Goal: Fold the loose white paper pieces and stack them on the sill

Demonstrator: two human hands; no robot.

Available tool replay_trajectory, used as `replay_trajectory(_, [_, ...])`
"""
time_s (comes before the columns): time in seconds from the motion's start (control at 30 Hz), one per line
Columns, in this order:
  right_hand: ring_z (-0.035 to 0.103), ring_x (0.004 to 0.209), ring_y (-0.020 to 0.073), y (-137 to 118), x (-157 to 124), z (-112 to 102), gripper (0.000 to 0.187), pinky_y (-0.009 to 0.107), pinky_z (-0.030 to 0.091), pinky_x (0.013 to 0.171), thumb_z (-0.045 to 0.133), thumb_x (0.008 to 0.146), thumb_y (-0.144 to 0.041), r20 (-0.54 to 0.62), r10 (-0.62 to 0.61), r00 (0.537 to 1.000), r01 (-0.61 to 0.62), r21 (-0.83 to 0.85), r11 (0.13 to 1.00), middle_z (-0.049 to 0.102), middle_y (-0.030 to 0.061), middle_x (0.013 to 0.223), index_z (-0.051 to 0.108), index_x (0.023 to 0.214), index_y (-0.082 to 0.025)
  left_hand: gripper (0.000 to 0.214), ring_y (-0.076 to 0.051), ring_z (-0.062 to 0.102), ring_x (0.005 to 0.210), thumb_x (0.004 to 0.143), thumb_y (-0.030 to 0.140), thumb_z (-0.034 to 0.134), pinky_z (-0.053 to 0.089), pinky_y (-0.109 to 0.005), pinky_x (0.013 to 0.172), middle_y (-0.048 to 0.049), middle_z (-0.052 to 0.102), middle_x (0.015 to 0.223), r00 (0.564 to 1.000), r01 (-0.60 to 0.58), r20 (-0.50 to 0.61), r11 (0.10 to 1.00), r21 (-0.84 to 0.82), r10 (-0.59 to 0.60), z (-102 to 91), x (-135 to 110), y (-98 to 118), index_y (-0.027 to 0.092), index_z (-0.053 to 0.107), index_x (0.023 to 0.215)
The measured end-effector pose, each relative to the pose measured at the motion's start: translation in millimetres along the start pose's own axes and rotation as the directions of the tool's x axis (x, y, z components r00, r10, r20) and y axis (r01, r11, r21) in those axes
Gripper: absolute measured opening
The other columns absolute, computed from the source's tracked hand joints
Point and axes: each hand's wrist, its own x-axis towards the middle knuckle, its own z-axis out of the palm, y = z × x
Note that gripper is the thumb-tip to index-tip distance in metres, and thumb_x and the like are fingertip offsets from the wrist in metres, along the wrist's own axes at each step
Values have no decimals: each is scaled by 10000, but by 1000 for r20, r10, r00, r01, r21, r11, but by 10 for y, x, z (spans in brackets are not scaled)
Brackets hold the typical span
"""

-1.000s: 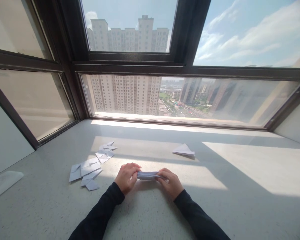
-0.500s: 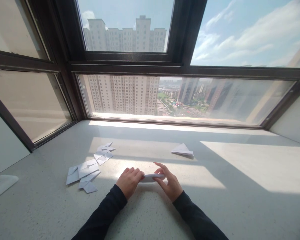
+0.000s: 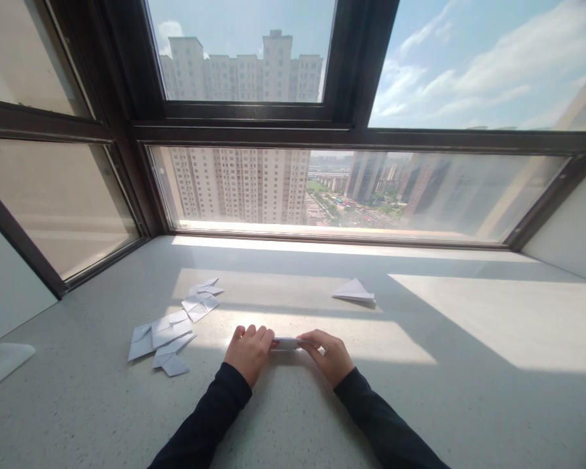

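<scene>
A folded piece of white paper [image 3: 286, 344] is held low over the sill between my two hands. My left hand [image 3: 250, 354] is closed on its left end, knuckles up. My right hand [image 3: 328, 355] pinches the right end between thumb and fingers. The paper's ends are hidden by my fingers. To the left lies a loose group of several folded white paper pieces [image 3: 172, 331], some overlapping. Beyond my right hand, a folded paper triangle [image 3: 354, 291] rests by itself.
The speckled white windowsill [image 3: 293, 423] carries all of this, with bands of sunlight and shadow across it. A dark window frame [image 3: 322, 238] bounds its far side. At the left edge lies a white flat object [image 3: 4, 361], partly out of view.
The fingers of my right hand, raised and spread before, have come down and closed on the paper's right end. My left hand keeps its hold.
</scene>
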Motion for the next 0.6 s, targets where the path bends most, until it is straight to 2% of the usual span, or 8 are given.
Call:
replay_trajectory(0.17, [589, 636, 150, 11, 8, -12, 157, 261, 473, 571, 480, 761, -233, -23, 22, 999, -22, 19, 1000, 651, 37, 698, 628, 730, -192, 208, -162, 452, 633, 842, 208, 323, 236, -302, 589, -18, 553, 694, 1000, -5, 3, 1000, -2, 5, 9, -5, -2, 193, 516, 765])
replay_trajectory(0.3, [579, 588, 146, 31, 8, -16, 140, 261, 469, 544, 510, 734, -246, -3, 75, 997, -75, 32, 997, 647, 37, 668, 629, 703, -180, 173, -170, 455, 673, 829, 234, 353, 239, -303, 599, -23, 553, 739, 1000, -7, 23, 1000, -26, 8, 16, -7, 11, 195, 511, 770])
replay_trajectory(0.43, [578, 614, 151, 58, 7, -6, 153, 264, 464, 546, 517, 720, -274, 6, 134, 991, -134, 122, 983, 641, 44, 682, 629, 708, -170, 162, -176, 457, 695, 822, 187, 343, 243, -313, 612, -21, 558, 759, 998, -31, 50, 998, -59, 34, 3, -10, 11, 198, 503, 795])
replay_trajectory(0.5, [578, 584, 146, 92, 10, 0, 196, 259, 460, 516, 549, 691, -309, 32, 224, 974, -225, 247, 943, 632, 30, 661, 617, 805, -165, 173, -179, 462, 695, 815, 155, 336, 243, -313, 605, -23, 558, 736, 997, -37, 65, 997, -69, 42, 3, -6, 12, 191, 502, 779])
replay_trajectory(0.6, [567, 499, 135, 157, 28, 1, 373, 232, 437, 423, 603, 625, -381, 132, 369, 920, -386, 461, 799, 599, -5, 563, 575, 909, -141, 179, -180, 469, 685, 808, 147, 337, 250, -310, 592, -27, 561, 714, 996, -43, 79, 993, -107, 52, 22, 1, 25, 183, 503, 752])
